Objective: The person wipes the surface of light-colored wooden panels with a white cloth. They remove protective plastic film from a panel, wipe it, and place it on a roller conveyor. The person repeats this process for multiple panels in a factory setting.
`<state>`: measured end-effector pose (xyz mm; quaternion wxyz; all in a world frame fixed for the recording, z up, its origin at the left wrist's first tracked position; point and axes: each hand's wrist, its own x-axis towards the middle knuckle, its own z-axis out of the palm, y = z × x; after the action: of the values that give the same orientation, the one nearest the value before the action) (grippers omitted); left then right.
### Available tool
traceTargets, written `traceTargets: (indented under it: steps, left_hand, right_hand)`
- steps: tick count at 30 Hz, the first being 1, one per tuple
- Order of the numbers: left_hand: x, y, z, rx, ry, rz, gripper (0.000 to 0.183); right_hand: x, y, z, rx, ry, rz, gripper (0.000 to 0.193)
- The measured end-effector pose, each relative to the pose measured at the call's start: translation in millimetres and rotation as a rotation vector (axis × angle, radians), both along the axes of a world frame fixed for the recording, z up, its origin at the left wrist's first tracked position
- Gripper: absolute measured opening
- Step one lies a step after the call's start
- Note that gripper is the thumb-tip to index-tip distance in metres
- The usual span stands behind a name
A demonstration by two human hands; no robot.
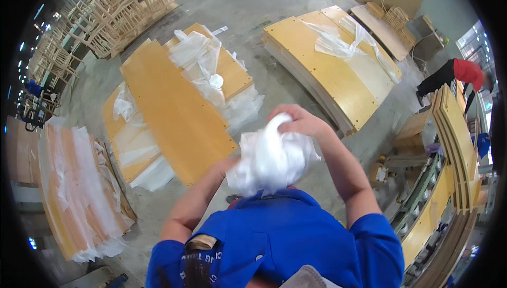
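Observation:
A crumpled white bundle [272,156], like thin plastic or foam wrap, is in front of my chest, partly smeared by motion. My right hand [300,121] is closed on its upper edge, fingers curled round a twisted white fold. At the bundle's left side is my left hand [230,164]; the wrap hides its fingers, so its grip does not show. Just beyond, a long curved yellow wooden panel [174,113] lies slantwise across other panels. More white wrap [198,53] is heaped on the panel stack behind it.
A stack of curved yellow panels [327,61] stands ahead right, with loose wrap on top. Wrapped panels [79,187] are at the left. Wooden chair frames [121,13] are piled at the far left. A person in red [465,74] bends at the right, near upright curved panels [454,140].

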<state>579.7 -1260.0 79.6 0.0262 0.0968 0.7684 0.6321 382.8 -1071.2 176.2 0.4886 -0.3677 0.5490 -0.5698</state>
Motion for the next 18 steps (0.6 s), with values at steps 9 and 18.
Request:
traceTargets:
  steps: [9,18]
  left_hand:
    - [-170,160,-12,-0.035,0.101,0.047,0.053]
    - [-302,232,-53,-0.254,0.160,-0.017,0.047]
  right_hand:
    - [-46,143,-122,-0.291,-0.688,-0.710,0.038]
    - [-102,205,-104,-0.657,-1.313,-0.868,0.068]
